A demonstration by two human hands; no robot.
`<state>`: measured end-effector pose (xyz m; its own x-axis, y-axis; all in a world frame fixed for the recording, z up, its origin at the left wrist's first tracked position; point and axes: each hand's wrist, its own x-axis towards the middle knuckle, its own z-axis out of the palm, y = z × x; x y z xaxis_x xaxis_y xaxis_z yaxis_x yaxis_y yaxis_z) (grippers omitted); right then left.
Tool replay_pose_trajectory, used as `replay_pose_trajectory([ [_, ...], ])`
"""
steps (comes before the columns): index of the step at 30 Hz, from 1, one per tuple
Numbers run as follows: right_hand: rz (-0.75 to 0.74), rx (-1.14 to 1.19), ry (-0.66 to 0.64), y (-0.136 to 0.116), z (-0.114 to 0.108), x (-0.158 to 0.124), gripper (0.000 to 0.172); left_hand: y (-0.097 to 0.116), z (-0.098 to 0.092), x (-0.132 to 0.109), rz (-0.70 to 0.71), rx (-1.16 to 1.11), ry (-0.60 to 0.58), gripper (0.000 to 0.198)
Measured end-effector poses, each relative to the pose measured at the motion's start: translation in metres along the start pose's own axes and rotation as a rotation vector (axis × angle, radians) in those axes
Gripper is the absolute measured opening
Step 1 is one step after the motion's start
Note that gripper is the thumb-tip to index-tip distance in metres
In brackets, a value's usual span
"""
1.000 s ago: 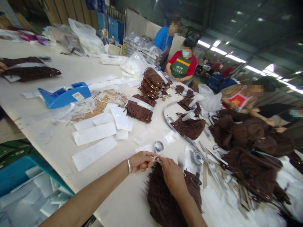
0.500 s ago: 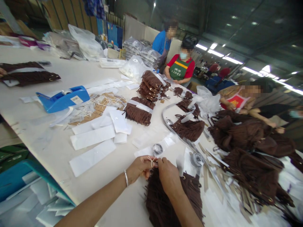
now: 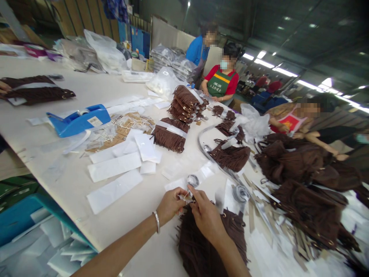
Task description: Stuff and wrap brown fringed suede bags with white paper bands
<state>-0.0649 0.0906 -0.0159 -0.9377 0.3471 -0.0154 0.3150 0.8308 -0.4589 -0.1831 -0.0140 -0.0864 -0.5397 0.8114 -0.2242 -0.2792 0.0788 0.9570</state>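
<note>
My left hand (image 3: 170,206), with a bangle on its wrist, pinches a thin white string (image 3: 185,197) at the top edge of a dark brown fringed bag (image 3: 198,246). My right hand (image 3: 206,215) meets it there, index finger stretched along the string and the other fingers curled at the bag's edge. What lies under those curled fingers is partly hidden. The bag lies on the table before me, with gold eyelets along its top. Just beyond my fingertips is a small roll of clear wrap (image 3: 192,181). Another coiled grey strip (image 3: 240,193) rests right of it.
White paper slips (image 3: 113,167) and a blue tape dispenser (image 3: 79,120) lie to the left, near tangled strings (image 3: 115,130). Folded fringed bags (image 3: 170,135) are farther back. Brown bags (image 3: 311,204) are heaped right. A blue-green bin (image 3: 50,207) stands lower left. Co-workers surround the table.
My right index finger has straightened and points forward beside the string. My left hand has shifted slightly but still pinches it. The bag has hardly moved.
</note>
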Motion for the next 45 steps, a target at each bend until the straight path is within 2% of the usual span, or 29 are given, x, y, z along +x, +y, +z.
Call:
replay_pose_trajectory([
  [2,-0.057,0.008,-0.038,-0.005,-0.002,-0.001,0.064,0.006,0.002,-0.004,0.027,0.072,0.015,0.022],
  [4,-0.087,0.013,-0.055,-0.009,-0.003,-0.001,0.061,0.013,0.002,-0.007,0.034,0.123,0.027,0.021],
  [9,-0.051,-0.018,-0.059,-0.005,-0.004,-0.003,0.026,0.014,-0.005,-0.007,-0.012,0.155,0.019,0.034],
  [11,-0.003,-0.061,-0.054,0.001,-0.002,-0.007,0.021,0.012,-0.009,-0.006,-0.033,0.168,0.042,0.035],
  [16,0.027,-0.015,0.006,0.014,0.007,-0.029,0.045,0.015,-0.031,-0.006,-0.059,0.196,0.134,0.027],
  [18,0.049,0.016,0.035,0.017,0.011,-0.035,0.047,0.021,-0.046,-0.008,-0.087,0.336,0.188,0.017],
  [20,0.063,0.031,0.046,0.019,0.014,-0.037,0.045,0.029,-0.060,-0.012,-0.052,0.591,0.232,0.008],
  [22,0.061,0.034,0.040,0.019,0.016,-0.037,0.046,0.039,-0.071,-0.017,0.041,0.880,0.218,0.009],
  [24,0.062,0.025,0.033,0.018,0.017,-0.036,0.046,0.051,-0.074,-0.022,0.121,1.144,0.199,0.016],
  [27,0.049,-0.002,0.014,0.015,0.011,-0.044,0.044,0.069,-0.061,-0.027,0.293,1.426,0.313,0.022],
  [29,0.020,-0.012,0.020,0.017,0.002,-0.056,0.040,0.076,-0.041,-0.028,0.445,1.442,0.365,0.025],
  [31,0.031,-0.040,0.085,0.027,-0.011,-0.068,0.034,0.077,-0.017,-0.024,0.514,1.331,0.253,0.027],
  [34,0.130,-0.120,0.221,0.061,-0.028,-0.076,0.034,0.064,0.021,-0.010,0.451,1.177,-0.033,0.029],
  [35,0.159,-0.134,0.228,0.074,-0.032,-0.075,0.041,0.058,0.033,-0.004,0.407,1.167,-0.103,0.030],
  [37,0.197,-0.122,0.163,0.100,-0.037,-0.069,0.059,0.047,0.052,0.010,0.321,1.206,-0.182,0.037],
  [39,0.216,-0.093,0.034,0.118,-0.039,-0.060,0.058,0.039,0.064,0.021,0.253,1.284,-0.205,0.044],
  [41,0.221,-0.064,-0.065,0.127,-0.039,-0.054,0.041,0.036,0.071,0.028,0.193,1.366,-0.171,0.043],
  [43,0.220,-0.023,-0.096,0.131,-0.039,-0.050,0.030,0.038,0.074,0.031,0.136,1.427,-0.122,0.044],
  [45,0.223,0.033,-0.086,0.134,-0.038,-0.049,0.030,0.042,0.078,0.033,0.092,1.461,-0.099,0.046],
])
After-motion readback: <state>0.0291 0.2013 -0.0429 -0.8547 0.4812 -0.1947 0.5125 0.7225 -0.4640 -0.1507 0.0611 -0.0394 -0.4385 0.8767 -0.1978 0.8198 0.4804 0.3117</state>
